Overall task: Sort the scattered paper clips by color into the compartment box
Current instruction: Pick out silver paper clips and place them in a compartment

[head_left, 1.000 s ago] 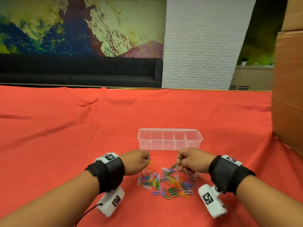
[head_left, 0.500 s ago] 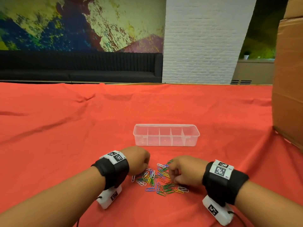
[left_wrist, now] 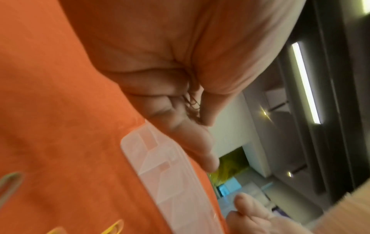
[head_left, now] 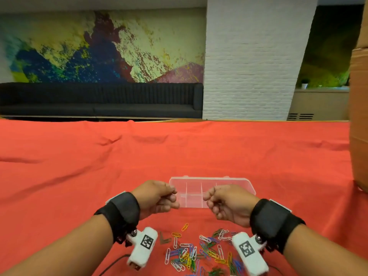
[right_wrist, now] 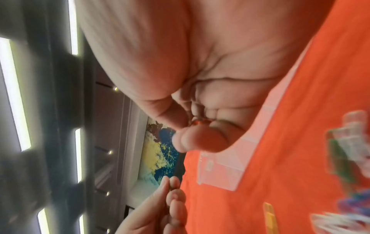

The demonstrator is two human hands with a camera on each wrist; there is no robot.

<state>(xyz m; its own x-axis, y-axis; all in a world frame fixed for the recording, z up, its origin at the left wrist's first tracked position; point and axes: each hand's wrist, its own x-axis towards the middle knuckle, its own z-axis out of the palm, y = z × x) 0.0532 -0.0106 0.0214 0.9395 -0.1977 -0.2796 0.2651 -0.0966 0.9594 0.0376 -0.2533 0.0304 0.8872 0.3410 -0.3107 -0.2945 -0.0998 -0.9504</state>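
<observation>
A clear compartment box stands on the red cloth, and no clips show in the compartments I can see. Both hands hover at its near wall. My left hand, at the box's left end, is curled, and the left wrist view shows thin wiry clips pinched between thumb and fingers. At the middle of the box, my right hand pinches a red paper clip between thumb and fingertips. Nearer me lies the pile of mixed coloured paper clips, below both wrists.
The red cloth covers the whole table. A tall cardboard box stands at the right edge. A stray orange clip lies between the pile and the compartment box. A black sofa and a white brick pillar are far behind.
Both hands have lifted off the clip pile and moved forward to the compartment box, with their fingers still curled. The pile now lies behind the hands, towards me.
</observation>
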